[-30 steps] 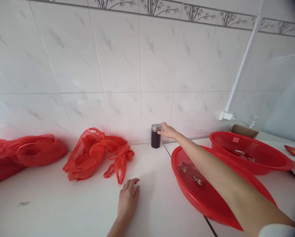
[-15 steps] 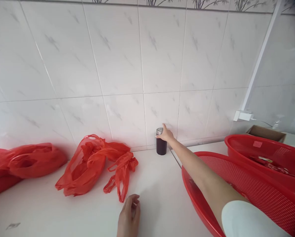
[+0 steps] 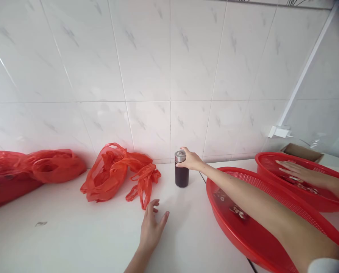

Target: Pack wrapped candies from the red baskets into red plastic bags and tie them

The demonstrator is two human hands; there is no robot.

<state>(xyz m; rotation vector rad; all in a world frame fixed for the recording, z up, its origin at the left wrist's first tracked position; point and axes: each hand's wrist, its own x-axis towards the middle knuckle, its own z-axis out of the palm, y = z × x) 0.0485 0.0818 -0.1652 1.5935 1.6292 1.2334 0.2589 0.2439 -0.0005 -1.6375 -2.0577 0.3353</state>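
Observation:
A dark bottle (image 3: pixel 181 177) with a silver lid stands upright on the white table (image 3: pixel 81 239), close to the tiled wall. My right hand (image 3: pixel 193 160) is closed around its upper part, thumb and fingers on either side of the lid area. Lower down, my left hand (image 3: pixel 151 227) hovers in front of the bottle, fingers apart and holding nothing. Just beyond its fingertips lies a crumpled red plastic bag (image 3: pixel 105 184). My right forearm reaches across a red plastic basket (image 3: pixel 228 233) that has a few small packets in it.
Another person's hand (image 3: pixel 302 172) reaches over packets in a second red basket (image 3: pixel 267 178) at far right. More red plastic bags (image 3: pixel 55 167) lie at far left. Behind the baskets are a cardboard box (image 3: pixel 302 152) and a white socket (image 3: pixel 279 131) with a cable.
The bottle has come nearer, away from the wall, in my right hand. My left hand has moved forward and spread its fingers. Another person's hand has appeared over the far basket.

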